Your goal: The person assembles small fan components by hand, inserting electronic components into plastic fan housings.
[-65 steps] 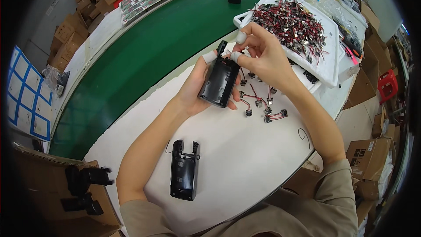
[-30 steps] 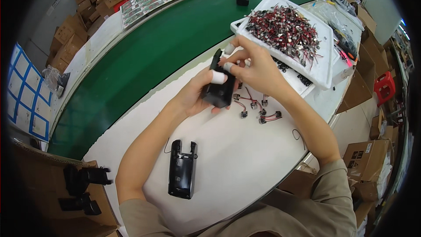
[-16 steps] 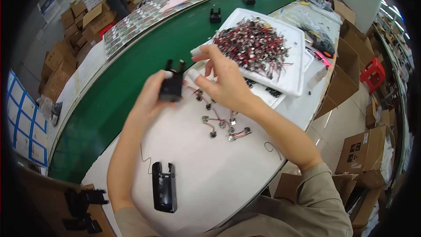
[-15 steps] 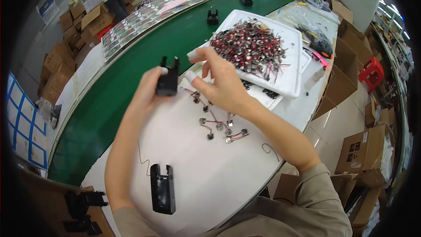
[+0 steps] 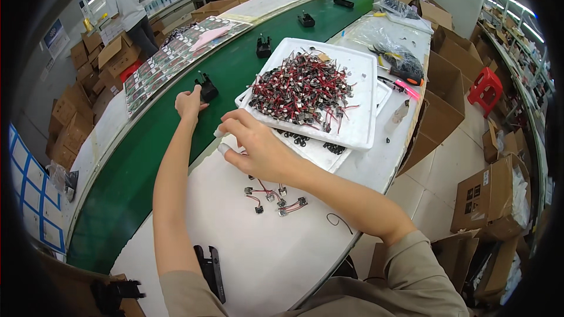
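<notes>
Out over the green conveyor belt [image 5: 176, 135], my left hand [image 5: 189, 104] has its fingers against a small black plastic housing [image 5: 208, 90] with two prongs pointing up. My right hand [image 5: 258, 148], with white covers on thumb and fingertips, hovers above the white worktop [image 5: 258, 252]. Its fingers are bent and apart, and nothing shows between them. Just below it lie several small connector boards with red and black wires [image 5: 270, 197]. A longer black housing [image 5: 211, 273] lies by my left forearm, partly covered by it.
A white foam tray [image 5: 359, 123] heaped with wired connectors rests on another tray [image 5: 317, 155] holding small black parts. More black housings [image 5: 263, 47] sit along the belt. Cutters [image 5: 405, 73] and a bottle [image 5: 398, 114] lie right. Across the belt stands a person [image 5: 126, 9].
My left hand has carried the black housing forward and left, from above the worktop to the belt. My right hand has drawn away from the housing. The view has shifted.
</notes>
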{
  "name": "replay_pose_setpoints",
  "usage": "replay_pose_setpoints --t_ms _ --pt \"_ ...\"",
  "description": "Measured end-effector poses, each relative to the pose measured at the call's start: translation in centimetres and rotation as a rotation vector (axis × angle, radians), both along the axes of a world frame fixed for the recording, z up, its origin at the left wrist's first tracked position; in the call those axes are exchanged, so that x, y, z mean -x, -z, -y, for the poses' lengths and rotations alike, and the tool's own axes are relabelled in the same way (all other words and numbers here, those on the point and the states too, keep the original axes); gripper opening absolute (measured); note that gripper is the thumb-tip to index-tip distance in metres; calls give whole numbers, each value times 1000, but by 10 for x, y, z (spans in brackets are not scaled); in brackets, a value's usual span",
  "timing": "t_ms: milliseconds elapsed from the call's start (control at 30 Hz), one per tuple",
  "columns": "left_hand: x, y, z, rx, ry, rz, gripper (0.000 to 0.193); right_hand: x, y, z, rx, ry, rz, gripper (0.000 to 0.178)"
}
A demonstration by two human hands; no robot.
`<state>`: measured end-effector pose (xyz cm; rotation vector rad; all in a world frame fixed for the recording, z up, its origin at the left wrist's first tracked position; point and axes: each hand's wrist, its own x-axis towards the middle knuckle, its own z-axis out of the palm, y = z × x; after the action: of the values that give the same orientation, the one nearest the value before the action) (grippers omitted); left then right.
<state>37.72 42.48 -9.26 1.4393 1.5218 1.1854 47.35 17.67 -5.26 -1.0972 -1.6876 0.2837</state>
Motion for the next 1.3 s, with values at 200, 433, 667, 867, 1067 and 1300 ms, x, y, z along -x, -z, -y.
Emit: replay_pose_setpoints --t_ms 200,433,667,867,1067,1300 --pt "55 -41 95 131 468 -43 41 -4 -1 0 -4 26 81 22" --pt "109 -121 276 -609 701 -1468 51 -25 -1 6 342 -50 402 24" --pt "118 -94 339 124 959 -1758 96 -9 5 7 529 -220 526 22" --pt "142 -86 314 67 1017 -1469 89 -1 7 9 561 -154 598 22" --pt "123 -87 232 -257 639 -1082 91 -1 5 11 488 -59 658 25" --pt "89 -70 186 -436 395 -889 70 -15 -14 5 317 41 257 13"
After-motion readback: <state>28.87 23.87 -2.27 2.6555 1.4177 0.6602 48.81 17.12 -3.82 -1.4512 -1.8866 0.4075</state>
